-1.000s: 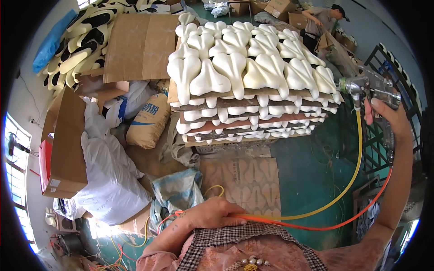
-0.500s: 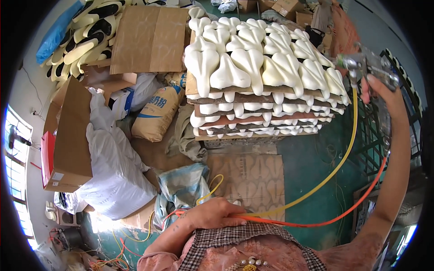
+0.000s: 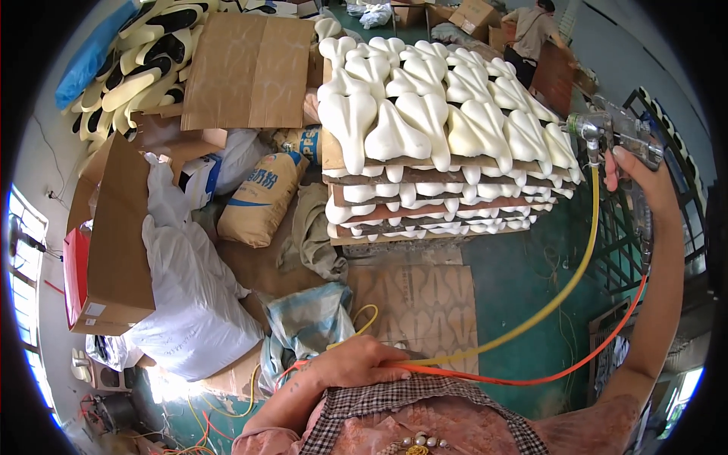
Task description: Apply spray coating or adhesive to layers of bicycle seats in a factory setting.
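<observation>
Raised at the right, my right hand (image 3: 641, 168) is wrapped round a metal spray gun (image 3: 590, 126), whose head points left toward the stack. A yellow hose (image 3: 574, 274) hangs from the gun's head, and an orange hose (image 3: 599, 337) runs from its handle. Both hoses lead to my left hand (image 3: 360, 362), closed round them in front of my checked apron (image 3: 409, 390). Ahead, cream saddle-shaped pads (image 3: 398, 133) cover the top board of a layered stack. Wooden boards (image 3: 379, 194) separate the layers, and more pads poke out between them. No spray is clearly visible.
To the left are a cardboard box (image 3: 121, 243), a white sack (image 3: 193, 303) and a brown paper sack (image 3: 262, 199). A striped bag (image 3: 311, 315) lies near my left forearm. Dark metal racks (image 3: 622, 250) stand right. Another person (image 3: 533, 38) is at the back.
The view has shifted slightly. At the back, the other person has come into clearer view beside a reddish-brown board. My right hand keeps the spray gun raised, and my left still holds the hoses.
</observation>
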`<act>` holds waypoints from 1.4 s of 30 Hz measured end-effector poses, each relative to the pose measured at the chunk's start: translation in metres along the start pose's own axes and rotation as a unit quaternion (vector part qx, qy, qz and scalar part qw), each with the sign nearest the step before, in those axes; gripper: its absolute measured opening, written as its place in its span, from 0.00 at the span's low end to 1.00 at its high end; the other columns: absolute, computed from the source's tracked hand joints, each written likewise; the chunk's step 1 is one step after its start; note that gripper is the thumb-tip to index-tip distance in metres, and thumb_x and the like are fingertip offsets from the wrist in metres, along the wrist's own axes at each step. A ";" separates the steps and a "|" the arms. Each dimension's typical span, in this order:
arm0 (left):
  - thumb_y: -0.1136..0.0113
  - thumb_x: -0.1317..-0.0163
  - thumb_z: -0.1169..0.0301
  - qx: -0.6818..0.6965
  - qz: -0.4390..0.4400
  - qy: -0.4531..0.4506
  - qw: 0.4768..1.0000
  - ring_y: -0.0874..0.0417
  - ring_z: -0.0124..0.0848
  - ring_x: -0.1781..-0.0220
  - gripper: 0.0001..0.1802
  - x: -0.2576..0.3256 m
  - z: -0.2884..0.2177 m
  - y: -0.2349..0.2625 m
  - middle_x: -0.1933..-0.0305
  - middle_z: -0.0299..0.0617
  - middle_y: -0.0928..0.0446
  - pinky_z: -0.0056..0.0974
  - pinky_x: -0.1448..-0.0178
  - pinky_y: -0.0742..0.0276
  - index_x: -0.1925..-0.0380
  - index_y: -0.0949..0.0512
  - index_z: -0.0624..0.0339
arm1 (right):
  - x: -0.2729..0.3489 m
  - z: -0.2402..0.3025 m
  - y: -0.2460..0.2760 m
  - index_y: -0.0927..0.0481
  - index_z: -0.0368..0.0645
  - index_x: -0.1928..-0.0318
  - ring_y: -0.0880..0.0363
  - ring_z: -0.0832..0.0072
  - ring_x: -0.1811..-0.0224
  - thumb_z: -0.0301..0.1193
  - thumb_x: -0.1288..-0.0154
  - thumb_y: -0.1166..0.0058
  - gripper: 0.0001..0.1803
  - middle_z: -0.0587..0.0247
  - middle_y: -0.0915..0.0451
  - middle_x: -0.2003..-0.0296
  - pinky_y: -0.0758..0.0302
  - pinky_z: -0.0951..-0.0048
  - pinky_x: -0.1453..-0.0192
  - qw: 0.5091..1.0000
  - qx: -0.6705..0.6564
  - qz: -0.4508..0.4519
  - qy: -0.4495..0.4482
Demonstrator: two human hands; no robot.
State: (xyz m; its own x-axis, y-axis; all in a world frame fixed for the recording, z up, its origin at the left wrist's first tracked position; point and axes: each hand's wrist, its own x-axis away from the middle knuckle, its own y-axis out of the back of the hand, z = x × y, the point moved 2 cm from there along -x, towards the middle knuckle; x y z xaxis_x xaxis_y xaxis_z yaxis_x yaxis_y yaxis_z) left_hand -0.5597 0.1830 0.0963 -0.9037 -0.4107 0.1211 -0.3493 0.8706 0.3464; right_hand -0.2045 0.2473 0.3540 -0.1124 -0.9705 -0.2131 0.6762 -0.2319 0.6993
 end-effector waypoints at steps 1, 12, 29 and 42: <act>0.46 0.41 0.54 -0.004 0.001 -0.005 1.000 0.23 0.50 0.67 0.20 0.002 0.002 0.002 0.72 0.54 0.24 0.46 0.62 0.29 0.59 0.23 0.58 | -0.002 0.002 -0.005 0.26 0.40 0.73 0.28 0.80 0.80 0.38 0.41 0.48 0.13 0.68 0.27 0.80 0.32 0.79 0.71 1.000 -0.009 0.001 0.003; 0.43 0.42 0.58 0.006 -0.055 0.018 0.998 0.23 0.48 0.71 0.18 0.025 0.018 0.021 0.74 0.53 0.24 0.41 0.68 0.29 0.59 0.23 0.60 | -0.093 0.046 -0.062 0.24 0.42 0.76 0.27 0.82 0.80 0.40 0.41 0.48 0.15 0.69 0.26 0.81 0.33 0.82 0.73 0.996 -0.038 -0.040 0.067; 0.41 0.43 0.59 0.058 -0.123 0.012 0.991 0.22 0.46 0.72 0.18 0.034 0.039 0.044 0.74 0.52 0.23 0.40 0.67 0.28 0.60 0.22 0.62 | -0.145 0.071 -0.094 0.24 0.41 0.75 0.28 0.82 0.82 0.38 0.41 0.48 0.14 0.69 0.25 0.82 0.34 0.82 0.74 0.997 -0.012 0.032 0.072; 0.44 0.42 0.59 0.053 -0.135 0.034 0.989 0.23 0.51 0.69 0.18 0.036 0.039 0.055 0.71 0.55 0.23 0.44 0.65 0.28 0.58 0.24 0.61 | -0.174 0.093 -0.128 0.24 0.41 0.80 0.27 0.83 0.84 0.40 0.42 0.46 0.17 0.68 0.26 0.85 0.33 0.83 0.79 0.988 -0.002 0.069 0.136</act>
State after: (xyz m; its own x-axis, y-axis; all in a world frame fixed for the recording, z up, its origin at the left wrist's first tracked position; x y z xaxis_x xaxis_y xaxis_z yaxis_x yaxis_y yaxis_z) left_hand -0.6209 0.2265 0.0831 -0.7570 -0.6455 0.1012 -0.6020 0.7493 0.2758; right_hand -0.3392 0.4394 0.3654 0.1801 -0.9395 -0.2913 0.6748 -0.0974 0.7316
